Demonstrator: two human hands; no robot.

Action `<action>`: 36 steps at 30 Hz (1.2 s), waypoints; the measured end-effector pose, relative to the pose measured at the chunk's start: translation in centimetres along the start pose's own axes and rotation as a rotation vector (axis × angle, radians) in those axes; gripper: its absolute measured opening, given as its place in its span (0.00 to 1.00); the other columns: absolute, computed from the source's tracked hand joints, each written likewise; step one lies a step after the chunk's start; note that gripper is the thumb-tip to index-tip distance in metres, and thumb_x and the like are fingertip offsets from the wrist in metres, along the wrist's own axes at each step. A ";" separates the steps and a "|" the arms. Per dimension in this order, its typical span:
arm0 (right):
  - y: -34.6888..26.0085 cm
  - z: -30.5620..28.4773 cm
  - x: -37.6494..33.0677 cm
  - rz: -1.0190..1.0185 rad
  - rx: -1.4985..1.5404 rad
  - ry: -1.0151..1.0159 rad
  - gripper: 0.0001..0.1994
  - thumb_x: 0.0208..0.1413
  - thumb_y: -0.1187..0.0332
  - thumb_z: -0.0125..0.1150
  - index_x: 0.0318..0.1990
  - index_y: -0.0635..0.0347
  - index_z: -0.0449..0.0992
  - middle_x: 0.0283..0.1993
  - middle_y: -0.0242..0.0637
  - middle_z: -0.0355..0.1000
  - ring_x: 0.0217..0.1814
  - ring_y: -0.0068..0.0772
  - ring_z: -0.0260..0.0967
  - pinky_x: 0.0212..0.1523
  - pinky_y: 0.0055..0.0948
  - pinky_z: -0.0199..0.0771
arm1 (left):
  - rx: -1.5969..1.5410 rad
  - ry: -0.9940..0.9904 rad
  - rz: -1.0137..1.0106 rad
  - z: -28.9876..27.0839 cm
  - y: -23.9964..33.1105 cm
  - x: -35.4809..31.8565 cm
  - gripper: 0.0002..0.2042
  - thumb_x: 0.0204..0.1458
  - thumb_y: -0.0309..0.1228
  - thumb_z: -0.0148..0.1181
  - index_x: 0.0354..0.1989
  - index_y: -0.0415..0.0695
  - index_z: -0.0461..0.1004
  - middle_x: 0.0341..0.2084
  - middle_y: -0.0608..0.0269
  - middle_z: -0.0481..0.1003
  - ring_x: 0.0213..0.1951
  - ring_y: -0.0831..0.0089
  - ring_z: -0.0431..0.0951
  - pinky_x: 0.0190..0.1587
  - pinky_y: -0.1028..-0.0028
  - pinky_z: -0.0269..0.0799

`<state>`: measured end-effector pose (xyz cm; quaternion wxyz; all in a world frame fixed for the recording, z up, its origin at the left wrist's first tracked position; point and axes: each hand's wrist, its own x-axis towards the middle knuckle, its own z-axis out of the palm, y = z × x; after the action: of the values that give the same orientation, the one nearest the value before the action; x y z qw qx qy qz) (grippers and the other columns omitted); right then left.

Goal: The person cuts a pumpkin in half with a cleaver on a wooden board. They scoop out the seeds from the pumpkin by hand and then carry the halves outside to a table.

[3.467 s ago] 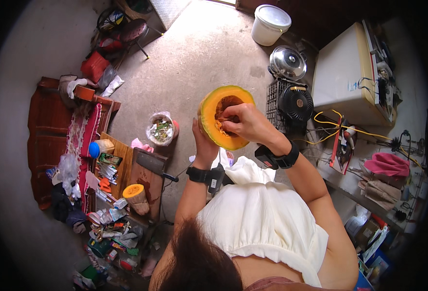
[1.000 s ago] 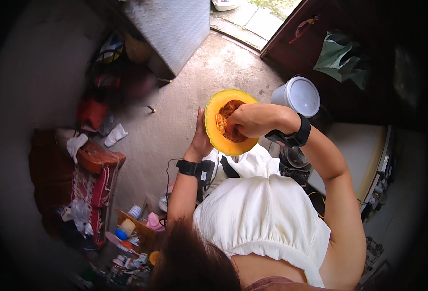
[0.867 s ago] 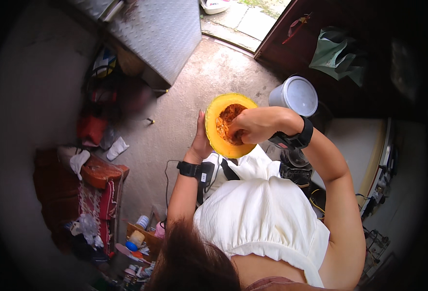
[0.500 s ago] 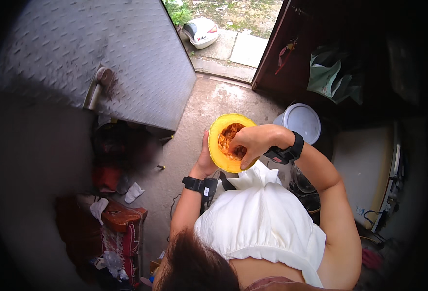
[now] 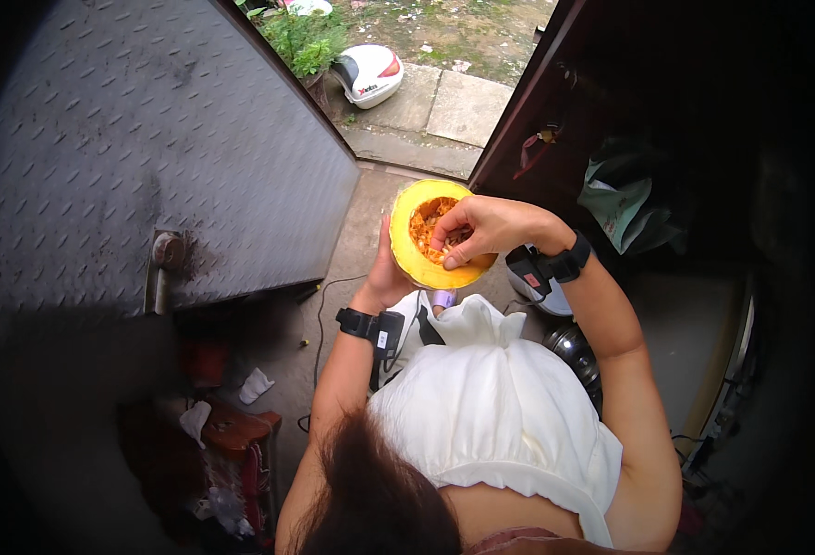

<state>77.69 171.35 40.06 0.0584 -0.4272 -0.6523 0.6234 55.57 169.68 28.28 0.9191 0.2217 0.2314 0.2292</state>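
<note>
Yellow-fleshed, the cut pumpkin (image 5: 410, 252) was held in midair before the white garment (image 5: 495, 407), the left hand (image 5: 386, 270) cupping its side, presumably to keep the hollow (image 5: 423, 222) reachable. The right hand (image 5: 492, 228) bunched its fingers there; whether they pinched anything, I couldn't tell. The cut face pointed upward, the long axis seemingly running downward, foreshortened.

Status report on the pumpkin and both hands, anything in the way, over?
Left hand supporting pumpkin from its left. Right hand at the pulp. Pumpkin cut open, pulp inside. Right hand partly hiding the pulp.
</note>
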 end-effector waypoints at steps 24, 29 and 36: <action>-4.0 -29.0 25.3 -0.047 0.013 0.197 0.12 0.57 0.65 0.65 0.45 0.63 0.80 0.36 0.31 0.78 0.35 0.21 0.70 0.39 0.25 0.73 | -0.084 0.102 -0.102 -13.7 29.8 21.2 0.45 0.51 0.76 0.26 0.68 0.57 0.57 0.58 0.61 0.70 0.51 0.62 0.78 0.40 0.63 0.83; -3.9 -34.3 29.2 -0.140 0.002 0.299 0.13 0.53 0.64 0.67 0.39 0.66 0.81 0.30 0.36 0.78 0.31 0.23 0.72 0.35 0.28 0.73 | -0.028 0.167 -0.076 -16.4 33.1 25.4 0.44 0.52 0.75 0.26 0.69 0.56 0.56 0.60 0.61 0.68 0.55 0.63 0.76 0.41 0.60 0.84; -1.4 -45.1 34.6 -0.255 -0.074 0.393 0.13 0.47 0.66 0.63 0.38 0.65 0.82 0.30 0.41 0.78 0.29 0.30 0.74 0.34 0.31 0.73 | -0.072 0.246 -0.020 -16.9 40.1 34.5 0.45 0.51 0.77 0.28 0.69 0.56 0.56 0.60 0.62 0.68 0.54 0.63 0.75 0.42 0.63 0.81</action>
<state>82.75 227.74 35.22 0.2468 -0.4562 -0.6996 0.4914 61.06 224.77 24.27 0.8935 0.1562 0.3361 0.2536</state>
